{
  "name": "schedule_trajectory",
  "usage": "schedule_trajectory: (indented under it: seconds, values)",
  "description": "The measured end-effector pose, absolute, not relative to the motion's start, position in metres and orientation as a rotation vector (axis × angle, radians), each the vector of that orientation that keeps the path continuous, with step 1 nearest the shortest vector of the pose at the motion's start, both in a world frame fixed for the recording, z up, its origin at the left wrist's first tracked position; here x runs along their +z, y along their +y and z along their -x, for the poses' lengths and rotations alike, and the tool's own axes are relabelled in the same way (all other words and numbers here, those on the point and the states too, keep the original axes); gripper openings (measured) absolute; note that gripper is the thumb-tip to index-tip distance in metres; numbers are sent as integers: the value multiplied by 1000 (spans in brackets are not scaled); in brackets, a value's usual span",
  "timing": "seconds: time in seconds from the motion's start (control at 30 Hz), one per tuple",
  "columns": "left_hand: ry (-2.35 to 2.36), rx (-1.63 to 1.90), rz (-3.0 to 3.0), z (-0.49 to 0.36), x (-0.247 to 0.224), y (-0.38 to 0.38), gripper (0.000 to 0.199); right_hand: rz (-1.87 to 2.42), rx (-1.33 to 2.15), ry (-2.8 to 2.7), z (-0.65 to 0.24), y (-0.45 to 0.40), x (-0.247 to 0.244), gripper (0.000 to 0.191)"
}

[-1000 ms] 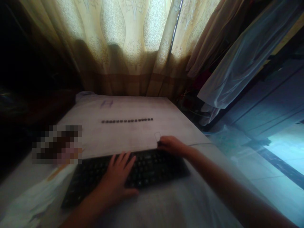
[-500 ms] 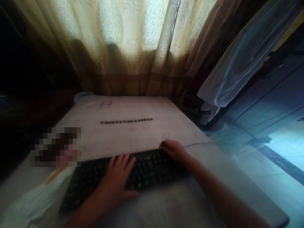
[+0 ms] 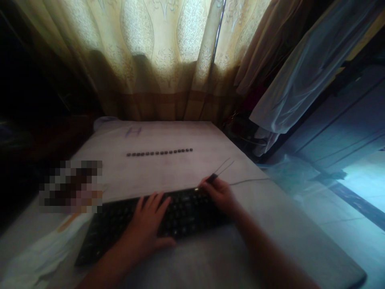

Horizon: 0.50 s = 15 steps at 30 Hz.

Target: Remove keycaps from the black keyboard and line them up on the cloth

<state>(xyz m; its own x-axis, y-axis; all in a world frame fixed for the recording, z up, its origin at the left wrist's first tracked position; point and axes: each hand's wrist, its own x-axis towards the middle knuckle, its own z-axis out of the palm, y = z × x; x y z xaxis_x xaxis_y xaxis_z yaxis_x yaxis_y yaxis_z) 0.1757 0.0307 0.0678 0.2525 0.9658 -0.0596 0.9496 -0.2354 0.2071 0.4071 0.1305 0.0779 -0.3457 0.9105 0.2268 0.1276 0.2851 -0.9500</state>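
A black keyboard (image 3: 186, 218) lies at a slant on the pale-covered table (image 3: 240, 249). My left hand (image 3: 148, 220) rests on its middle with the fingers spread and nothing held. Above the keyboard's upper right edge, my right hand (image 3: 219, 192) is closed on a small dark tool with two thin wire prongs (image 3: 213, 178), which point up and to the right. Farther back, a straight row of small dark keycaps (image 3: 161, 152) lies on the table.
Crumpled white material (image 3: 45, 249) and a blurred-out item (image 3: 72, 186) lie at the left. A thin cable (image 3: 249, 180) runs right from the keyboard. Curtains (image 3: 165, 60) hang behind the table, and clothes (image 3: 288, 88) hang at the right.
My right hand has moved slightly left and turned, so the tool's wire prongs now show longer and lean right. My left hand has stayed on the keyboard.
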Motion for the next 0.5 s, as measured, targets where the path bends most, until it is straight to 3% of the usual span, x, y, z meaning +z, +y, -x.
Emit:
schedule_trajectory:
  seconds: [0.27, 0.5]
  values:
    - [1759, 735, -2059, -187, 79, 33, 42, 850, 1127, -1832, -379, 107, 82, 18]
    - [1518, 945, -1496, -192, 84, 33, 26, 750, 1092, -1930, -356, 96, 82, 15]
